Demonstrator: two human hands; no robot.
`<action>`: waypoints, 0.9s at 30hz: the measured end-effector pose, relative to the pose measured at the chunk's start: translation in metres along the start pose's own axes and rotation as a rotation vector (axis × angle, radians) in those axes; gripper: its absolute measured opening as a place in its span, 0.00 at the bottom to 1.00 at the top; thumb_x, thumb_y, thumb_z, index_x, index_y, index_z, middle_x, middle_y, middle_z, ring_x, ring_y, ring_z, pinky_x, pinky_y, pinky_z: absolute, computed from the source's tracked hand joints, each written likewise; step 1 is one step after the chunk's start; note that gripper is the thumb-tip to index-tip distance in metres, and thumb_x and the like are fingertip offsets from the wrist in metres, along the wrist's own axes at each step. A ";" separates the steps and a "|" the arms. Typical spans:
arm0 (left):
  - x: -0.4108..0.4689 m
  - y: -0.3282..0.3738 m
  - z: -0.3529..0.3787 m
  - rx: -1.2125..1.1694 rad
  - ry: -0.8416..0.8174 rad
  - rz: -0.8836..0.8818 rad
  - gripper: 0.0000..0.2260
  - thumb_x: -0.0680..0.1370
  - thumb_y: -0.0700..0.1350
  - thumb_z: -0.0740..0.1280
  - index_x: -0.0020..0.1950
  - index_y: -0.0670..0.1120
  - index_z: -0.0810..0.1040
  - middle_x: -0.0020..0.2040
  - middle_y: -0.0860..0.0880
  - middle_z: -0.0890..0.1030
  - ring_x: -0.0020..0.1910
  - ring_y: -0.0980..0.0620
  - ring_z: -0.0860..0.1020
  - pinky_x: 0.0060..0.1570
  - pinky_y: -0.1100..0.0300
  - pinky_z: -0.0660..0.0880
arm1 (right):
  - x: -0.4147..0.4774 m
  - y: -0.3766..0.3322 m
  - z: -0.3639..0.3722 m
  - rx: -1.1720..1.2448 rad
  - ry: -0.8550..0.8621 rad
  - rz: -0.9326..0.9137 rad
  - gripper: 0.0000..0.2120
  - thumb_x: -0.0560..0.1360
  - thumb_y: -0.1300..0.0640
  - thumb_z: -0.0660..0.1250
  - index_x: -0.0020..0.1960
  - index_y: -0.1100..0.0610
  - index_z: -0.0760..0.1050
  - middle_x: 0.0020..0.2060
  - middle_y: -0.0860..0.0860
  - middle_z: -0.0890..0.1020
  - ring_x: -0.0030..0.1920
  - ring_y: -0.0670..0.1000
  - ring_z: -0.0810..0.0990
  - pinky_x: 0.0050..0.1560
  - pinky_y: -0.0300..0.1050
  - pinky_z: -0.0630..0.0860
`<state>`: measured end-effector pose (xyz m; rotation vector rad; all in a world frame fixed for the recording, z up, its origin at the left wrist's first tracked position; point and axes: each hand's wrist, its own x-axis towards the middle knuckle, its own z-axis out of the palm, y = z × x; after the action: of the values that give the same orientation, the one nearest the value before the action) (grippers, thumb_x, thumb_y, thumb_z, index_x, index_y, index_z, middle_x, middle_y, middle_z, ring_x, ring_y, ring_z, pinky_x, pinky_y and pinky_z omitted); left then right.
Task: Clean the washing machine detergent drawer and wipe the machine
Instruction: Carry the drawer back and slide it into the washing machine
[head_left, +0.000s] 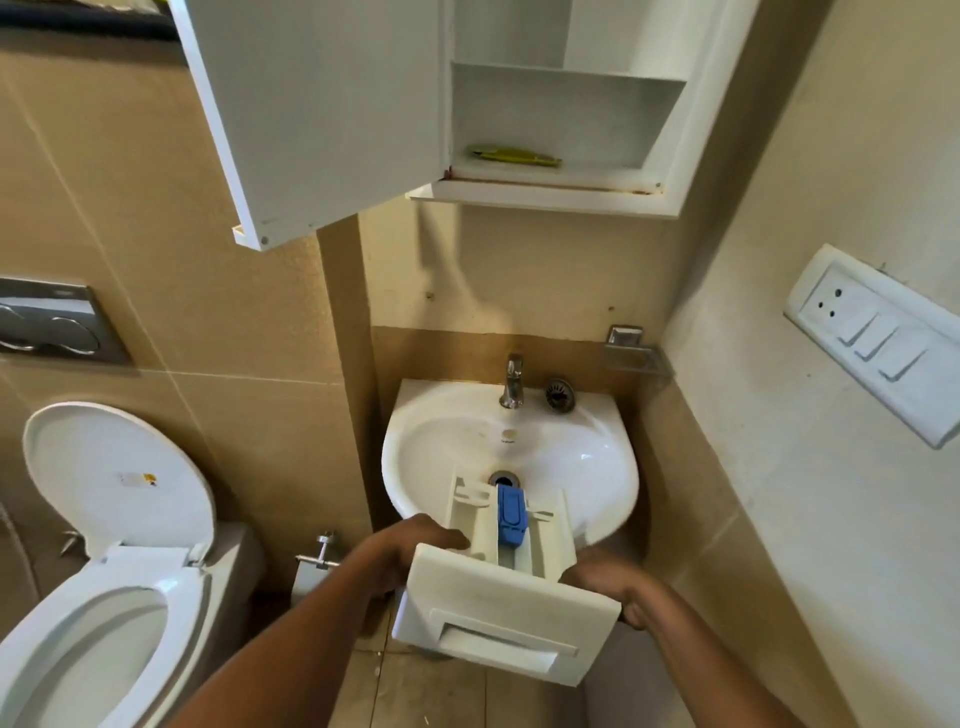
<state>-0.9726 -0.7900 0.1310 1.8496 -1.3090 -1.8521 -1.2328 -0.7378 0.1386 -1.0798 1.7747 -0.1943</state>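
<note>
The white detergent drawer (498, 608) is out of the machine, held over the front rim of a white wash basin (587, 457). Its front panel faces me and its compartments point into the bowl. A blue insert (510, 513) sits in the middle compartment. My left hand (410, 545) grips the drawer's left side. My right hand (608, 584) holds its right side, partly hidden behind the front panel. The washing machine is not in view.
A chrome tap (512, 382) stands at the back of the basin, with a loose drain strainer (559, 395) beside it. A wall cabinet door (311, 114) hangs open overhead. A toilet (98, 587) with raised lid stands left. A switch panel (878, 338) is on the right wall.
</note>
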 end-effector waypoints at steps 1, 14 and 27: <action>-0.002 -0.005 -0.002 -0.100 -0.027 -0.016 0.18 0.75 0.46 0.74 0.60 0.38 0.78 0.51 0.39 0.85 0.49 0.44 0.84 0.48 0.53 0.82 | 0.003 0.002 -0.002 0.019 -0.006 0.007 0.15 0.64 0.60 0.72 0.50 0.65 0.81 0.45 0.60 0.86 0.46 0.58 0.86 0.41 0.46 0.77; -0.038 -0.077 0.014 -0.491 0.082 -0.139 0.12 0.78 0.46 0.71 0.56 0.40 0.77 0.57 0.35 0.83 0.55 0.36 0.83 0.59 0.38 0.79 | -0.023 -0.021 0.025 -0.048 -0.029 -0.070 0.02 0.80 0.59 0.64 0.49 0.57 0.75 0.39 0.49 0.76 0.40 0.47 0.73 0.43 0.41 0.69; -0.159 -0.212 0.023 -0.913 0.624 -0.182 0.11 0.78 0.44 0.70 0.59 0.44 0.76 0.58 0.41 0.81 0.55 0.41 0.83 0.58 0.43 0.80 | -0.015 -0.057 0.168 -0.413 -0.354 -0.371 0.07 0.78 0.60 0.64 0.41 0.56 0.76 0.35 0.51 0.77 0.36 0.50 0.74 0.38 0.43 0.69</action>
<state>-0.8727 -0.5463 0.0901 1.7645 -0.0452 -1.3630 -1.0624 -0.7046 0.1004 -1.6290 1.3131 0.1425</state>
